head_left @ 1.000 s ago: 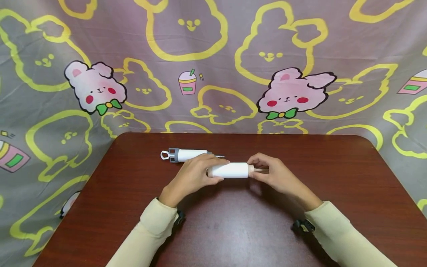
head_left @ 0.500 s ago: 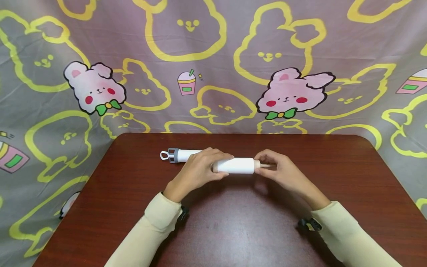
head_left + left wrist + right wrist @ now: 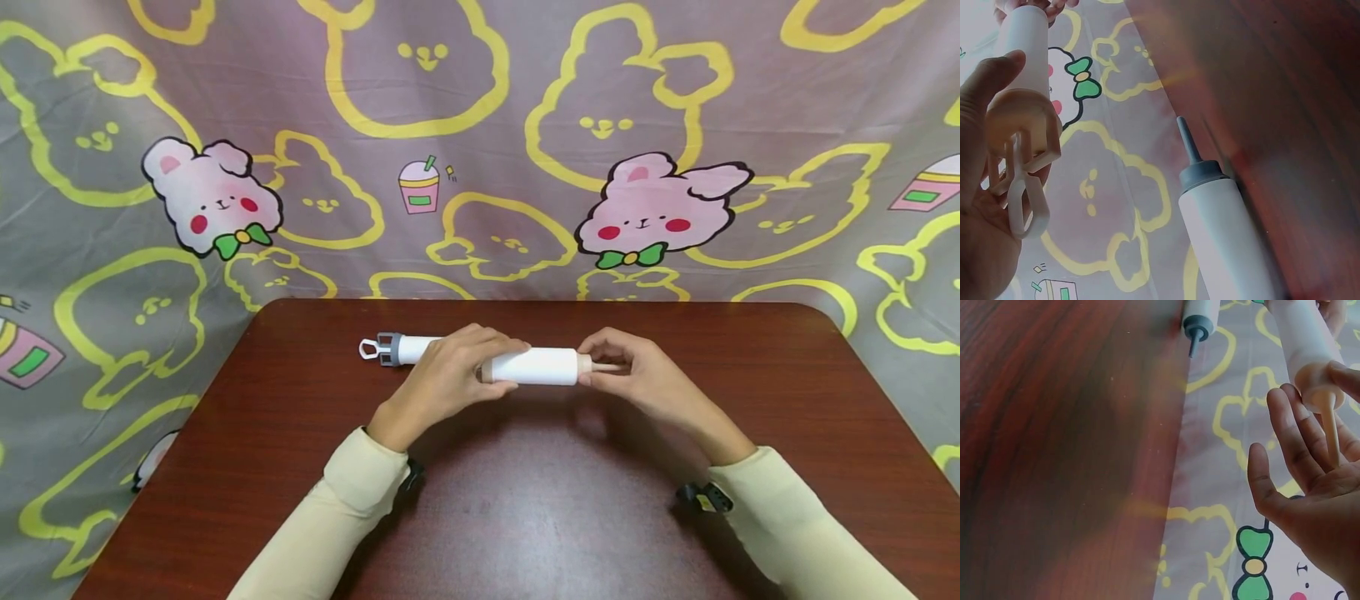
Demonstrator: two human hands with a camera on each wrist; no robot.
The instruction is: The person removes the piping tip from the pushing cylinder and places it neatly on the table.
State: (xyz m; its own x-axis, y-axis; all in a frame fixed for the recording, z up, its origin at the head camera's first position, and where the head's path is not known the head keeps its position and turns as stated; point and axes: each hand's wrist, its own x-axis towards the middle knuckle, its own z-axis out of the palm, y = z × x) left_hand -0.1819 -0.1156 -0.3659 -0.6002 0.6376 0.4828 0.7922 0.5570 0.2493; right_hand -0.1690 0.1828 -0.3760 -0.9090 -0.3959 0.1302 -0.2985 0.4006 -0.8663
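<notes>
Both of my hands hold a large syringe [image 3: 536, 367] sideways above the table, its white barrel between beige end caps. My left hand [image 3: 450, 367] grips the barrel's left end, thumb along it in the left wrist view; a beige ring handle [image 3: 1027, 200] pokes out beside the palm. At the other end my right hand [image 3: 637, 362] pinches the beige nozzle cap [image 3: 1315, 387]. A thin beige nozzle [image 3: 1331, 434] points toward the palm there. Behind my left hand lies a second syringe [image 3: 417, 350], white with grey caps; that hand covers its right part in the head view.
The dark red-brown wooden table [image 3: 525, 508] has rounded far corners. A patterned curtain [image 3: 480, 150] with bunny faces and yellow outlines hangs right behind it. In the left wrist view, the second syringe's grey nozzle [image 3: 1189, 140] sticks out over the tabletop.
Both hands have moved right and a little away from me, carrying the beige-capped syringe. The grey-capped syringe stays put, with more of it now covered by my left hand.
</notes>
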